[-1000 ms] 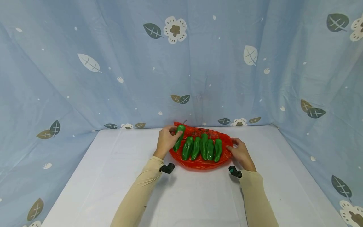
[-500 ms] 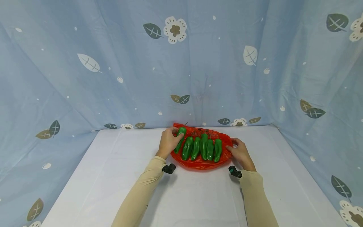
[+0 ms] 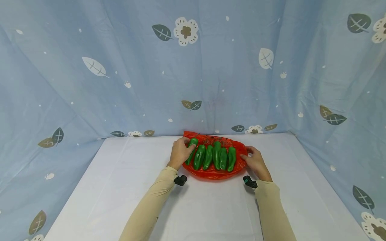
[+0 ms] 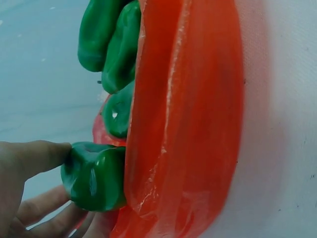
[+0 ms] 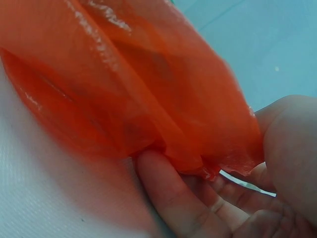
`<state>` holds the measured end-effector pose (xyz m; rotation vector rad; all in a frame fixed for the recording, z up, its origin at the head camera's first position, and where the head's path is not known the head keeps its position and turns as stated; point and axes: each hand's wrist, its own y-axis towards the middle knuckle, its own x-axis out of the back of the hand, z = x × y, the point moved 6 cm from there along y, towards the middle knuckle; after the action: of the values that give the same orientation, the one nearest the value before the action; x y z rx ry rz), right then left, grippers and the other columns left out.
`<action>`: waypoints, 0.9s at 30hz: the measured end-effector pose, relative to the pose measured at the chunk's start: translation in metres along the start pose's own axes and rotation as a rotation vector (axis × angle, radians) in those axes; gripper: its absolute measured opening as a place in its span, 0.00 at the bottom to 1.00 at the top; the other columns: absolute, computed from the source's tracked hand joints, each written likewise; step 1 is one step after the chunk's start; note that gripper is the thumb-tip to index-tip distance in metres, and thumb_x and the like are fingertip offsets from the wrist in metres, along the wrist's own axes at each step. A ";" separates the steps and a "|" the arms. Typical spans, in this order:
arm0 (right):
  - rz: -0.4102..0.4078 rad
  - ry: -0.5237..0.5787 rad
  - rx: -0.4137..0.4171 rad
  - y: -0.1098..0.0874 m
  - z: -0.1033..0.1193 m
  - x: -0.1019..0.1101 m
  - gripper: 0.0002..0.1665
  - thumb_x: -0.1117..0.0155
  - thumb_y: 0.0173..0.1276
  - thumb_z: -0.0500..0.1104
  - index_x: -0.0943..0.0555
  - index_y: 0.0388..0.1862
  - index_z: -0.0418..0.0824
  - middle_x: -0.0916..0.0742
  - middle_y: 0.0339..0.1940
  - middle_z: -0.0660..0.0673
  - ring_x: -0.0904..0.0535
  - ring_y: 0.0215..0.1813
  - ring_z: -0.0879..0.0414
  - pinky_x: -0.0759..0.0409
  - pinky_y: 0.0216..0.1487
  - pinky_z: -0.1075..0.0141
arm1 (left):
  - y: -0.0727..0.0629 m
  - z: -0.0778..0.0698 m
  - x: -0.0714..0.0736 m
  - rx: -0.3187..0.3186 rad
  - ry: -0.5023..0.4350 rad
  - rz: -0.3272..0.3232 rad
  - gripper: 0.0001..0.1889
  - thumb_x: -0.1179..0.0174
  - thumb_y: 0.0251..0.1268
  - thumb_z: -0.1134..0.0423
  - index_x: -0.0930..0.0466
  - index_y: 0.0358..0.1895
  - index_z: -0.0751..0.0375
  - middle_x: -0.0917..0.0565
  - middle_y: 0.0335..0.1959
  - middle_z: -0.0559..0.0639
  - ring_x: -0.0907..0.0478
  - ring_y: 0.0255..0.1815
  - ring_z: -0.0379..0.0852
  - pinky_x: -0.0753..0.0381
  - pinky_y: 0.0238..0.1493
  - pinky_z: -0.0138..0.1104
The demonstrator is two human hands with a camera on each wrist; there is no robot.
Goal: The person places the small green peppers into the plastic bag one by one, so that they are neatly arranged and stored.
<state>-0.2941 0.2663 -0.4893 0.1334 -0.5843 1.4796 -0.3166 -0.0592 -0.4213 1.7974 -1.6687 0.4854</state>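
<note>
A red plastic bag (image 3: 211, 175) lies spread on the table, with a row of long green peppers (image 3: 217, 155) on top. At the row's left end my left hand (image 3: 179, 153) grips one green pepper (image 4: 94, 178), its thumb on one side and fingers on the other in the left wrist view. This pepper's tip points toward me, beside the rest. My right hand (image 3: 255, 161) pinches the bag's right edge; in the right wrist view the thin red plastic (image 5: 163, 104) bunches between thumb and fingers. Part of the held pepper is hidden behind the left hand.
White cloth covers the table (image 3: 217, 207). Behind and at both sides hangs a blue curtain (image 3: 144, 83) with leaf and flower prints, close to the bag's far edge. A small black camera (image 3: 180, 180) sits at each wrist.
My left hand has moved slightly right and toward me, lowering the pepper beside the row on the bag. The right hand keeps its place at the bag's edge.
</note>
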 end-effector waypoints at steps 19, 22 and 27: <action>-0.004 -0.022 0.030 0.001 0.001 0.001 0.34 0.45 0.79 0.41 0.39 0.79 0.32 0.33 0.79 0.28 0.39 0.79 0.32 0.30 0.77 0.42 | -0.001 0.007 -0.011 0.017 0.095 0.025 0.18 0.30 0.66 0.59 0.15 0.52 0.69 0.10 0.46 0.60 0.12 0.44 0.56 0.13 0.49 0.48; -0.007 -0.029 0.036 0.001 0.001 0.001 0.34 0.45 0.79 0.41 0.39 0.78 0.31 0.33 0.78 0.28 0.39 0.79 0.32 0.31 0.77 0.42 | -0.002 0.008 -0.012 0.014 0.107 0.028 0.17 0.30 0.66 0.59 0.14 0.51 0.68 0.10 0.44 0.59 0.12 0.41 0.55 0.12 0.45 0.47; -0.006 -0.036 0.014 0.000 0.001 0.001 0.35 0.44 0.80 0.42 0.40 0.80 0.33 0.33 0.79 0.29 0.39 0.80 0.32 0.32 0.78 0.42 | -0.002 0.010 -0.013 0.019 0.113 0.027 0.17 0.30 0.66 0.59 0.15 0.51 0.68 0.10 0.43 0.59 0.12 0.41 0.54 0.12 0.43 0.47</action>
<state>-0.2948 0.2666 -0.4885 0.1728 -0.6022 1.4781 -0.3174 -0.0559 -0.4372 1.7293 -1.6180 0.6050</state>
